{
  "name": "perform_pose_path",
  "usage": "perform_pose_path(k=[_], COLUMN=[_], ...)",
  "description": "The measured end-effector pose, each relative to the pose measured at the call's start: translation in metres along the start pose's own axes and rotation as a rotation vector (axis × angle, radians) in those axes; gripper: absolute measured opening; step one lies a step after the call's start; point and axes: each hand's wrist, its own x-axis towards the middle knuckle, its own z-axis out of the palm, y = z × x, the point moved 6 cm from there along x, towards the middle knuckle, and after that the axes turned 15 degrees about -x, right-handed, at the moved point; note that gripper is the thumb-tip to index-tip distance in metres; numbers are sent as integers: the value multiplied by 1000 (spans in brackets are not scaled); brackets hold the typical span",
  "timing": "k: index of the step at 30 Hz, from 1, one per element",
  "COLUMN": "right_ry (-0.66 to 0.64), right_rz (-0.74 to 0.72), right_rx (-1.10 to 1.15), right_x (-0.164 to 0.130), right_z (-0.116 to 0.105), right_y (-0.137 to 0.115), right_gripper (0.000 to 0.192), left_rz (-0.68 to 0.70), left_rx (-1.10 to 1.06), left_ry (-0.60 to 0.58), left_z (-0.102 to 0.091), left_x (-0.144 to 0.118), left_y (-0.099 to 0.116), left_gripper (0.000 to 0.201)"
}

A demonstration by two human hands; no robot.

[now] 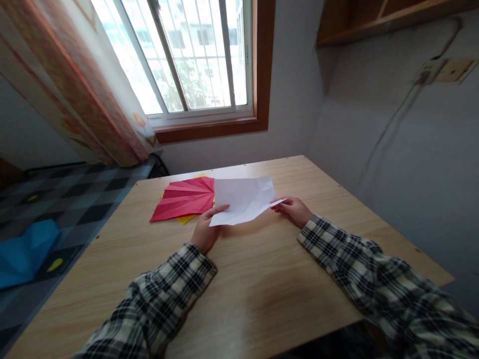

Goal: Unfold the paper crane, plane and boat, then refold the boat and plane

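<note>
A person in black-and-cream plaid sleeves (160, 299) works with both hands at a light wood-grain table (232, 284), the landmark for everything here. Over the table's far half, around its middle, is a creased sheet of white paper (243, 197), tilted, with its near edge raised. The left hand (205, 230) is clamped on the sheet's near left corner, thumb lying on top. The right hand (295, 210) pinches the sheet's right corner between thumb and fingers.

On the far left part of the table lies a piece of red paper (183, 200) with creases fanning out from its right edge, resting over yellow paper (186, 219) that peeks out at its borders. The white sheet's left edge meets the red paper in this view; whether they touch cannot be told.

Left of the table, folded blue paper (28, 252) sits on a dark checked cloth (93, 189). Beyond the table's far edge are a barred window (198, 60) and a floral curtain (82, 80). Right of the table, a cord (385, 124) hangs from a wall socket (430, 72).
</note>
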Motion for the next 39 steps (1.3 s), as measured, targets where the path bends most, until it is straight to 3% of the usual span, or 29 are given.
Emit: perform_pose_path(k=[12,39], right_ry=[-5,76], right_rz=[42,93], right_rx=[17,96], right_x=[-3,-2], right_z=[2,-2], right_y=[-1,5], right_gripper=[40,39], left_rz=[-23,22], left_rx=[10,41], left_ry=[56,72], left_z=[-7,-10], left_x=[5,5], left_y=[-7,-10], left_gripper=[41,40])
